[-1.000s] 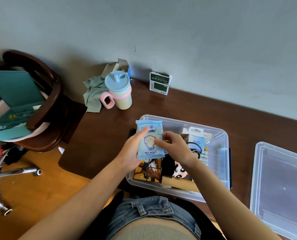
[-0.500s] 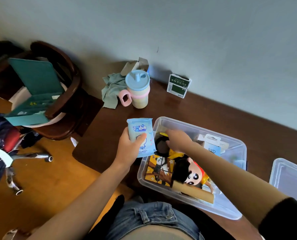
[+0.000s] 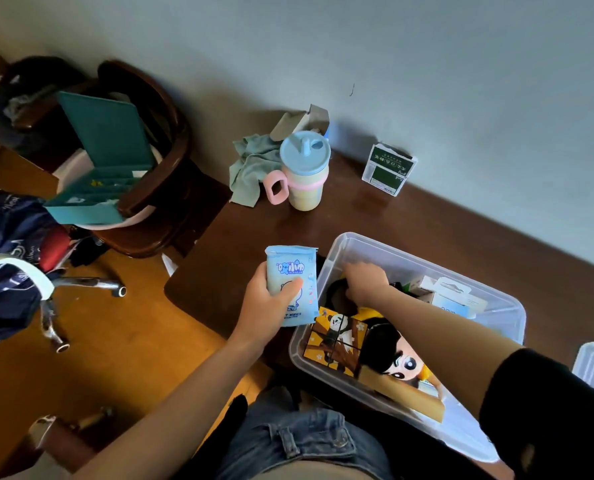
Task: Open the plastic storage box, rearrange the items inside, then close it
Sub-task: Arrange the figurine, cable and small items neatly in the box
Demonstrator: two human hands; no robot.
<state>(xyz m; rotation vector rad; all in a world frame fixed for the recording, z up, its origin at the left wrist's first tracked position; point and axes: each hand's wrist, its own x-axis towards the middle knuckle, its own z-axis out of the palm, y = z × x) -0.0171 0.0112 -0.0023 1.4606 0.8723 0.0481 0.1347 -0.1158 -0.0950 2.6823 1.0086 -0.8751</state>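
left hand point(image 3: 266, 303) grips wipes pack point(image 3: 292, 284) upright just outside box point(image 3: 507, 303); right hand point(image 3: 366, 282) inside far-left corner, grip unclear.

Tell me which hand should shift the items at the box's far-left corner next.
Right. The right hand is already inside the storage box, reaching down among the dark items at that corner. The left hand is outside the box, its grip taken up by the wet wipes pack.

A lidded cup point(image 3: 304, 171) with a pink handle is seen far on the table point(image 3: 323, 220), a green cloth point(image 3: 250, 171) touching its left, a green carton point(image 3: 388, 169) to the right. A chair point(image 3: 157, 168) carries a teal case point(image 3: 105, 157) at far left.
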